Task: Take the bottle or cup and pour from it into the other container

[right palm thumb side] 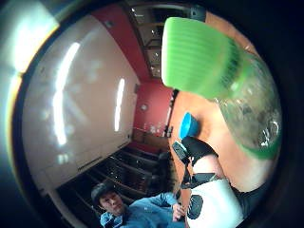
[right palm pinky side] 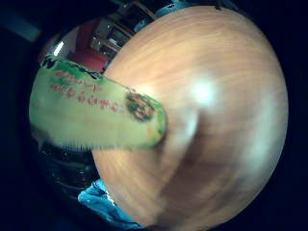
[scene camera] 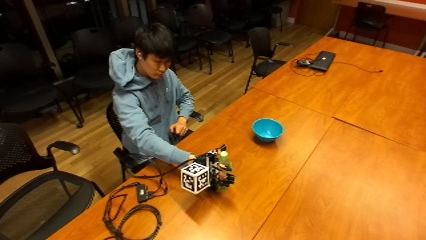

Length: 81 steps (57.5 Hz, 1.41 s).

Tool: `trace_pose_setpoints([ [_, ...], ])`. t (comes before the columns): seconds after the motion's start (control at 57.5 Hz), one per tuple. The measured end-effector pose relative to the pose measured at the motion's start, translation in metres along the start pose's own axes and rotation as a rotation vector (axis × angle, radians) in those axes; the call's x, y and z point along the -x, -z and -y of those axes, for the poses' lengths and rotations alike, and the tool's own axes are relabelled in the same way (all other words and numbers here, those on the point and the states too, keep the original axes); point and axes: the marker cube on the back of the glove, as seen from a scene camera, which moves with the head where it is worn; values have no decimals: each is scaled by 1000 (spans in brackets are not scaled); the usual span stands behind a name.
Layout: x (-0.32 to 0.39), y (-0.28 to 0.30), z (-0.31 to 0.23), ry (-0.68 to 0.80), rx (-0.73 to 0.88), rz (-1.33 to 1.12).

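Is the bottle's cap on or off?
On. The green ribbed cap sits on the neck of the bottle in the thumb-side palm view, so nothing can pour yet.

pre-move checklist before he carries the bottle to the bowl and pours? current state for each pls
1. Bottle in the gloved right hand: ok, the hand is closed around it near the table edge.
2. Green cap: not ok for pouring, it is on the neck.
3. Blue bowl: ok, upright on the wooden table, apart from the hand.
4. Path between bottle and bowl: ok, only bare tabletop shows.
5. Liquid level in bottle: cannot tell.
6. Bowl contents: cannot tell.
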Motion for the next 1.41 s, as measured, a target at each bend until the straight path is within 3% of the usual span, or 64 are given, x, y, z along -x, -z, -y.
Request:
trace_pose_setpoints([
  [0.191,-1,-16,17,24,-138,50],
  [0.469,3,-37,30,19,-174,95],
  [1.147,37,-63,44,29,-120,101],
  [1.269,66,-74,48,88,-72,4],
  [1.408,114,-108,56,165,74,-283],
])
